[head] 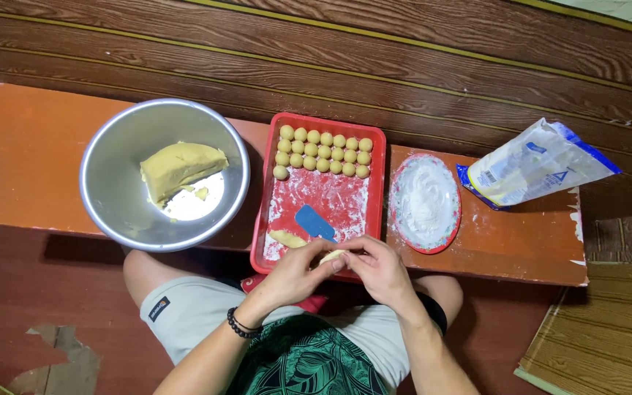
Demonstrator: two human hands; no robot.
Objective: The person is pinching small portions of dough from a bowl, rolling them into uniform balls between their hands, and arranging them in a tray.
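Yellow dough fills the scene. At lower centre of the frame, the left hand (290, 274) and right hand (378, 269) meet, their fingers pinching a small piece of dough (333, 255) between them, just over the near edge of a red tray (379, 150). On the tray's floured floor lie a blue scraper (314, 222) and a strip of dough (287, 238); three rows of dough balls (323, 153) fill its far end. Left of the tray, a metal bowl (115, 179) holds a large dough block (181, 167). Right of the tray sits a red plate of flour (425, 202), and further right a flour bag (535, 164) lies on its side. All rest on an orange desk (31, 157).
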